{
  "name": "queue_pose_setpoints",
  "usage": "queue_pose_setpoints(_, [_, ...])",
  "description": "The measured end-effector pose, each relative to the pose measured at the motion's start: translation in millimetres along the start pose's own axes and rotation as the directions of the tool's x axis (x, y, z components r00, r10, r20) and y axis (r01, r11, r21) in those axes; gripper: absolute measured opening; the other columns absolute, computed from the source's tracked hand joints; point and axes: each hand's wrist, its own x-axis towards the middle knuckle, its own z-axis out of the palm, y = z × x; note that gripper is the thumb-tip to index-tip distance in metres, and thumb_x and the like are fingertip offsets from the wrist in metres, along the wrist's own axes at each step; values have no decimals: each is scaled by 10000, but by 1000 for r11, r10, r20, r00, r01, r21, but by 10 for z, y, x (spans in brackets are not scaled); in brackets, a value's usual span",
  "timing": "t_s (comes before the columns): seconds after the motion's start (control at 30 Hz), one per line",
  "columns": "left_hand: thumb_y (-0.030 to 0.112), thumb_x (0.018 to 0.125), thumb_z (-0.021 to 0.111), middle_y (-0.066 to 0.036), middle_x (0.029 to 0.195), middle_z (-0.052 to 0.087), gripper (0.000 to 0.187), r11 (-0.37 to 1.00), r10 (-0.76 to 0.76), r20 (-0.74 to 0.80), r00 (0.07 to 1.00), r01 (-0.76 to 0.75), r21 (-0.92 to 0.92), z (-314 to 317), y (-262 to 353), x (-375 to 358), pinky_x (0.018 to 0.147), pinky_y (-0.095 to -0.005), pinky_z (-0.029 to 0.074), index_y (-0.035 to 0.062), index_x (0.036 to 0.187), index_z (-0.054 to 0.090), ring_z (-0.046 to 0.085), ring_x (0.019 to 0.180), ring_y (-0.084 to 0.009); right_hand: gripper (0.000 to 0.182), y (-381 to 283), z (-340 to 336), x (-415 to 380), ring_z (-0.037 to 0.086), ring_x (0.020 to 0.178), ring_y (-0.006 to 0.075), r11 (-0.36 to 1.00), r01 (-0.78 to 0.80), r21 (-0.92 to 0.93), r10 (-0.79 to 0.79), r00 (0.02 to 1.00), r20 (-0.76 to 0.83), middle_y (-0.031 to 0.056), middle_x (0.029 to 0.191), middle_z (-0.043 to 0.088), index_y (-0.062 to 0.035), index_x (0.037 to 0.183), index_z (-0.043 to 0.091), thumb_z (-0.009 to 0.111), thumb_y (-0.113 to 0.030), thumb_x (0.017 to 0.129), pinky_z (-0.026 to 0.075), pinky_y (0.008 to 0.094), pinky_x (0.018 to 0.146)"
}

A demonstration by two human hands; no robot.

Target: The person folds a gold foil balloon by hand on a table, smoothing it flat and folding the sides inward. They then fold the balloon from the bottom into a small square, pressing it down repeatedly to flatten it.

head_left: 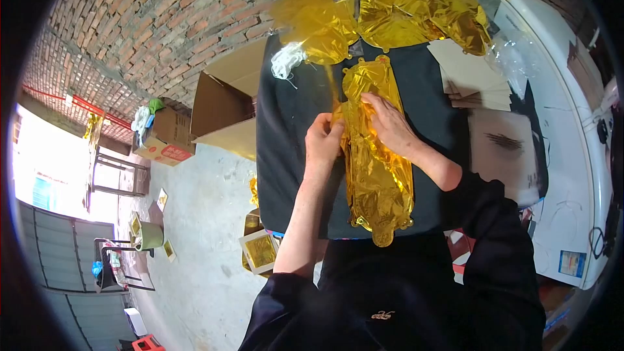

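My left hand [323,143] pinched the left side of the gold foil [380,188], which lay lengthwise on the black tabletop [286,149], its rounded tip at the near edge. My right hand [392,129] rested on it, fingers loosely extended. White string [287,60] lay by the far left corner.

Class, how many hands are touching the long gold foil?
2: the left hand at the left edge of the long gold foil, the right hand on top.
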Motion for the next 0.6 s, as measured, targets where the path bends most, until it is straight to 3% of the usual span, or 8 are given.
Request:
queue_pose_setpoints(0.03, [132,1063,669,23,910,675,140,993,113,-18,993,-113,-12,82,-144,79,707,-227,458,-1,1102,684,569,791,-50,516,14,-4,14,481,1449,404,1000,-9,25,9,1000,4,236,1533,512,-6,1530,435,488,-55,1019,390,451,1215])
queue_pose_setpoints(0.07, [194,994,727,-34,756,703,194,983,184,-46,982,-183,21,139,-164,124,663,-305,505,9,1048,709,621,677,-101,505,21,-9,21,484,1446,405,999,-19,50,19,1000,8,237,1531,514,0,1524,442,491,-67,1027,398,445,1206])
queue_pose_setpoints(0.27, [229,973,733,-98,737,693,220,955,193,-8,981,-186,229,412,152,-58,673,-367,522,21,1032,693,650,658,-204,323,440,5,-4,551,1329,460,967,239,-88,-247,965,-88,258,1456,526,58,1365,535,456,-65,1076,443,468,1135])
queue_pose_setpoints(0.3, [223,975,725,-117,764,717,214,958,199,10,980,-196,210,454,129,-46,701,-385,542,21,1034,686,697,692,-242,340,493,-31,-2,570,1301,434,983,174,-50,-177,982,-62,250,1405,559,51,1335,553,475,-179,1097,447,433,1112])
queue_pose_setpoints(0.37, [220,978,720,-127,775,728,208,950,228,18,973,-227,214,535,183,-78,718,-392,554,24,1037,685,723,721,-257,418,275,-110,6,594,1267,373,949,20,314,18,993,-116,226,1379,587,36,1355,557,479,-288,1102,448,407,1094])
queue_pose_setpoints(0.43, [218,977,703,-154,821,746,202,944,213,46,976,-218,247,566,258,-111,758,-417,573,28,1041,686,751,781,-307,561,244,-57,42,604,1216,243,737,-66,672,194,974,-117,137,1358,634,-27,1406,580,465,-487,1107,448,371,1077])
queue_pose_setpoints(0.53, [219,971,689,-179,854,746,200,882,312,34,950,-303,361,571,212,-118,772,-446,571,27,1027,683,743,812,-358,601,302,-13,93,581,1238,201,373,-162,914,310,950,42,70,1410,613,-64,1472,563,449,-538,1120,437,366,1102])
queue_pose_setpoints(0.6, [201,973,696,-177,869,751,189,871,287,87,954,-297,391,540,217,-123,771,-436,572,29,1050,693,747,811,-345,619,216,-65,89,553,1324,180,326,-132,936,286,958,36,61,1489,580,-77,1547,512,442,-531,1131,407,348,1152])
